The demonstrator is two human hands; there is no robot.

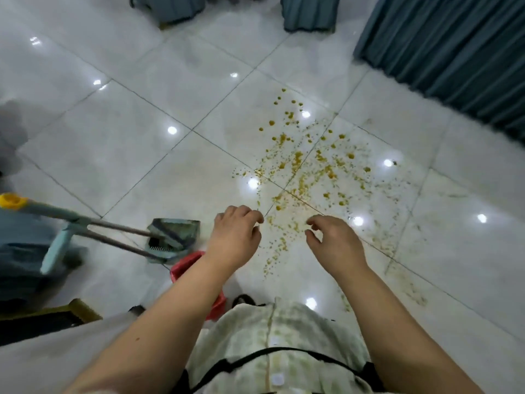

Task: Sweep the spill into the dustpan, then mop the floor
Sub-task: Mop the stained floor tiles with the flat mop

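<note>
Empty hands (pixel 234 237) above spill (pixel 309 172)

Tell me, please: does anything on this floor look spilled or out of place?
Yes. A yellow-orange spill is scattered in drops and specks over the white tiles, ahead of both empty hands. The dustpan stands to the left, away from it, so nothing is swept yet.

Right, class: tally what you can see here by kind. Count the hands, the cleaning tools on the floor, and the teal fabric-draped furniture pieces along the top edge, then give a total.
Hands: 2, left hand and right hand, both empty
Cleaning tools: 2, dustpan and broom lying together
Draped furniture pieces: 3
Total: 7
</note>
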